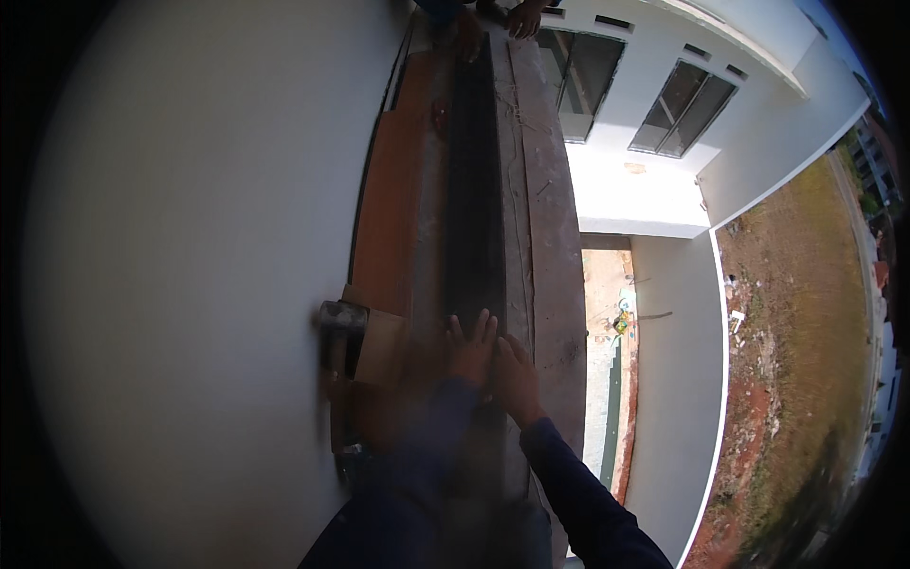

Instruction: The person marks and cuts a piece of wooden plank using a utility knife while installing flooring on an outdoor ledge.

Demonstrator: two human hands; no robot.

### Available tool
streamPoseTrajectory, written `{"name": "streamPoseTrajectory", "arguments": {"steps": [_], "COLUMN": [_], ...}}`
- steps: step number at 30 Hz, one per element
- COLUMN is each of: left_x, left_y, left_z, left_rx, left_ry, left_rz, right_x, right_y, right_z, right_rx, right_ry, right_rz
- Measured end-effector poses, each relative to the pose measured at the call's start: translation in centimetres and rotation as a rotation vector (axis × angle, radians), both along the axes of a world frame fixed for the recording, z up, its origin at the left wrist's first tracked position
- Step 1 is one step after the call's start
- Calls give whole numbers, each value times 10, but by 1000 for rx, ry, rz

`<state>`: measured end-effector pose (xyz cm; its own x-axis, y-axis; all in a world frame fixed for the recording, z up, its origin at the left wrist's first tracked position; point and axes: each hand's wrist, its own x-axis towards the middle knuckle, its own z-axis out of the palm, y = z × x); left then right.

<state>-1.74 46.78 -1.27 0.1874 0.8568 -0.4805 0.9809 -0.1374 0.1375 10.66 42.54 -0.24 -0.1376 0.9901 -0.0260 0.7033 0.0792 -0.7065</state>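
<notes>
A long, dark, flat strip (474, 190) runs away from me along a narrow ledge. My left hand (468, 353) lies on the strip's near part, palm down and fingers spread. Close beside it, my right hand (518, 381) rests at the strip's right edge with its fingers stretched forward; the fingertips are only partly clear. At the far end another person's hand (468, 38) touches the strip, and that person's other hand (524, 19) is on the ledge to its right. Neither of my hands is wrapped round anything.
Orange-brown boards (391, 190) lie left of the strip, against a white wall (209, 266). A hammer-like tool with a dark head (343, 317) sits near a tan piece (381, 347). The concrete ledge (555, 237) drops off at right toward a lower level.
</notes>
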Motion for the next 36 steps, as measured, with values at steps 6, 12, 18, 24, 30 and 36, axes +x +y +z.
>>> {"name": "streamPoseTrajectory", "arguments": {"steps": [6, 12, 18, 24, 30, 36], "left_x": [8, 5, 5, 3, 1, -1], "left_y": [-5, 0, -1, 2, 3, 6], "left_z": [-19, -19, -19, -11, -8, -12], "left_rx": [115, 71, 92, 28, 13, 21], "left_ry": [38, -9, -9, 0, 12, -18], "left_rz": [35, 61, 69, 47, 39, 41], "right_x": [-9, -6, -10, -12, -13, -17], "right_y": [-6, 0, -5, -7, -6, -17], "right_z": [-32, -36, -35, -36, -38, -58], "right_rx": [-23, -117, -59, -62, -55, 46], "right_ry": [-170, -204, -155, -129, -165, -210], "right_rz": [128, 199, 157, 132, 142, 92]}}
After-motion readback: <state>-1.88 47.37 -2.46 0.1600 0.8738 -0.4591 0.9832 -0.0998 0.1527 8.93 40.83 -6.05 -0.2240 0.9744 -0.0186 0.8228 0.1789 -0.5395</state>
